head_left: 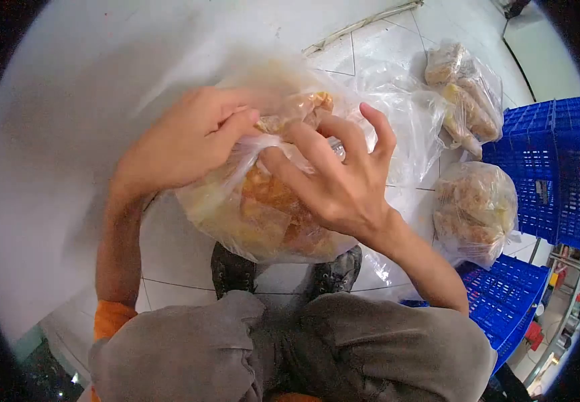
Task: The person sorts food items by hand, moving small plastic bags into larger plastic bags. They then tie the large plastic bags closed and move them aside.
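Between my knees and above my shoes, a clear plastic bag (226,218) bulges with orange-brown and yellowish pieces whose kind I cannot make out. My left hand (192,137) is closed on the gathered neck of this bag, its fingertips partly blurred. From the other side my right hand (347,181) pinches the bunched plastic near the top, thumb and forefinger bent inward while the little finger sticks out. Some of the contents show at the mouth, between the two hands. The exact grip of the fingers is partly hidden by the plastic.
Loose clear plastic (404,127) spreads over the tiled floor at right. Beyond it lie one filled bag (467,94) and another rounded filled bag (475,208). Blue crates (544,161) stand along the right side. A white surface (55,167) fills the left.
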Demonstrator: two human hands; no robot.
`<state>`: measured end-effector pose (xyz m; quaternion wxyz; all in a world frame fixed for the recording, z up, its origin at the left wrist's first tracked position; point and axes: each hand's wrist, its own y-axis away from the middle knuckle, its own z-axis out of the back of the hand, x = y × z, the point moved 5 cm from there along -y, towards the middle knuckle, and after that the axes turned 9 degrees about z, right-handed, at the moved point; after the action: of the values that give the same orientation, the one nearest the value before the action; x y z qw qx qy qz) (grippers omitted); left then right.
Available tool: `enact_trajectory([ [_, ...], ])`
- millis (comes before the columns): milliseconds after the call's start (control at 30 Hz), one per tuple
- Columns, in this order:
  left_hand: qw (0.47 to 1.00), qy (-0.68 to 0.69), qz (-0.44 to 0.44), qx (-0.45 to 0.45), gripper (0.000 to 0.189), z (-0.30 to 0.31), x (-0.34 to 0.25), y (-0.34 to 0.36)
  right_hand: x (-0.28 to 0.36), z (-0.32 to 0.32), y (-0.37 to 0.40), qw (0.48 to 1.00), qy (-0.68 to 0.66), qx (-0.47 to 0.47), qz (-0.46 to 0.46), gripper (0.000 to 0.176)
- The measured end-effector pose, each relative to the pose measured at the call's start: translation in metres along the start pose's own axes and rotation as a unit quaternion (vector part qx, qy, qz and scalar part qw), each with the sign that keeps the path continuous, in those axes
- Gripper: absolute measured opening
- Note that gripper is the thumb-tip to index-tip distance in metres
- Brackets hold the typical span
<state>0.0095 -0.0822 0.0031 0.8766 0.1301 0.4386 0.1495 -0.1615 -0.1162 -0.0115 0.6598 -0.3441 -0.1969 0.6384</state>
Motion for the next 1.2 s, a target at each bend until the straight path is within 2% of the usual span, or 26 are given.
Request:
enact_trajectory([
  [33,0.999,-0.016,0.037,0.035,0.038,-0.003,0.0,-0.004,0.0,0.001,0.0,1.0,0.001,-0.001,-0.002,0.029],
  [67,0.999,-0.018,0.036,0.037,0.038,-0.002,0.001,-0.006,0.0,0.003,0.0,1.0,-0.007,-0.007,0.003,0.03],
  [133,0.983,-0.079,-0.106,0.125,0.039,-0.009,-0.006,-0.007,0.001,0.003,0.003,1.0,-0.012,-0.012,0.004,0.031],
  [167,0.983,-0.081,-0.108,0.125,0.039,-0.006,-0.001,-0.011,0.004,0.0,0.006,0.999,0.009,-0.036,0.029,0.025],
  [233,0.964,0.078,-0.108,0.231,0.041,-0.004,0.006,-0.019,0.006,0.0,0.008,0.996,0.031,-0.062,0.053,0.02],
  [333,0.963,0.019,-0.087,0.254,0.044,0.005,-0.005,-0.025,0.005,-0.001,0.009,0.997,0.033,-0.036,0.065,0.03],
  [433,0.948,-0.038,-0.095,0.302,0.042,0.003,-0.005,-0.028,0.0,-0.005,0.007,0.998,0.003,-0.03,0.057,0.03],
  [500,0.945,-0.088,-0.109,0.296,0.04,0.002,-0.007,-0.029,0.004,-0.005,0.006,0.994,0.018,-0.069,0.084,0.018],
  [533,0.941,-0.133,-0.124,0.286,0.038,0.002,-0.009,-0.029,0.004,-0.005,0.006,0.994,0.019,-0.071,0.081,0.018],
  [633,0.931,-0.139,-0.078,0.328,0.04,0.0,-0.013,-0.027,0.0,-0.006,0.005,0.996,-0.005,-0.062,0.058,0.018],
  [667,0.93,-0.143,-0.077,0.33,0.04,0.0,-0.016,-0.024,-0.001,-0.006,0.004,0.997,-0.025,-0.055,0.056,0.019],
  [733,0.951,-0.157,-0.001,0.268,0.044,0.005,-0.017,-0.021,-0.005,-0.008,0.006,0.997,-0.042,-0.049,0.05,0.02],
  [767,0.949,-0.163,-0.001,0.271,0.044,0.002,-0.018,-0.019,-0.006,-0.008,0.007,0.995,-0.048,-0.06,0.068,0.02],
  [833,0.96,-0.151,-0.028,0.235,0.045,0.001,-0.021,-0.019,-0.008,-0.01,0.009,0.993,-0.05,-0.073,0.078,0.021],
  [900,0.958,-0.151,-0.047,0.241,0.042,-0.001,-0.016,-0.021,-0.006,-0.008,0.009,0.984,-0.047,-0.107,0.133,0.02],
  [933,0.957,-0.143,-0.066,0.242,0.04,-0.002,-0.018,-0.021,-0.007,-0.009,0.009,0.985,-0.044,-0.109,0.129,0.02],
  [1033,0.963,-0.11,-0.028,0.244,0.039,-0.003,-0.02,-0.021,-0.007,-0.007,0.011,0.98,-0.053,-0.129,0.139,0.023],
  [1067,0.963,-0.111,-0.03,0.246,0.039,-0.008,-0.016,-0.021,-0.008,-0.006,0.013,0.978,-0.068,-0.118,0.16,0.027],
  [1133,0.988,-0.056,-0.093,0.114,0.029,-0.008,-0.009,-0.026,-0.009,-0.003,0.014,0.975,-0.082,-0.106,0.178,0.031],
  [1200,0.983,-0.093,-0.106,0.116,0.027,-0.009,-0.019,-0.023,-0.007,-0.006,0.01,0.979,-0.083,-0.031,0.183,0.033],
])
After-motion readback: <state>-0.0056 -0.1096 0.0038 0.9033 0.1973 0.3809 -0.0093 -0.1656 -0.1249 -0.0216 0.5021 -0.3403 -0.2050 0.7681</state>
